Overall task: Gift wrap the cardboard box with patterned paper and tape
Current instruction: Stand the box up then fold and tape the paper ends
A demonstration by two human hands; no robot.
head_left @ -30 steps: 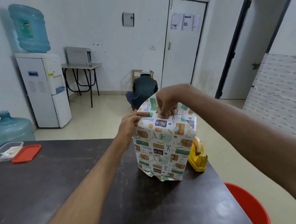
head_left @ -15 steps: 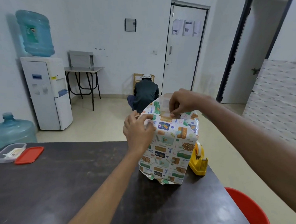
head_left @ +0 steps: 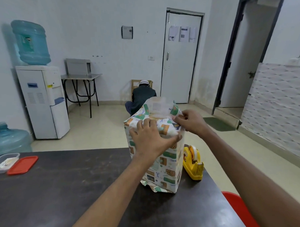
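Observation:
A tall box wrapped in patterned paper (head_left: 162, 166) stands upright on the dark table (head_left: 75, 187) near its far right edge. My left hand (head_left: 151, 139) lies flat over the near top edge, fingers spread, pressing the folded paper down. My right hand (head_left: 189, 121) pinches the paper at the top right corner. A loose flap of paper (head_left: 158, 107) stands up at the far side of the top, its pale back facing me. The cardboard itself is hidden under the paper. A yellow tape dispenser (head_left: 193, 163) sits just right of the box.
A clear plastic container (head_left: 3, 162) and its red lid (head_left: 23, 165) lie at the table's left edge. A red chair (head_left: 244, 213) is at the lower right. A person crouches on the floor beyond the table. A water dispenser (head_left: 42, 101) stands left.
My left hand moved from the box's left top corner onto the near top edge and flattened. My right hand shifted right to the top right corner. The far flap now stands up.

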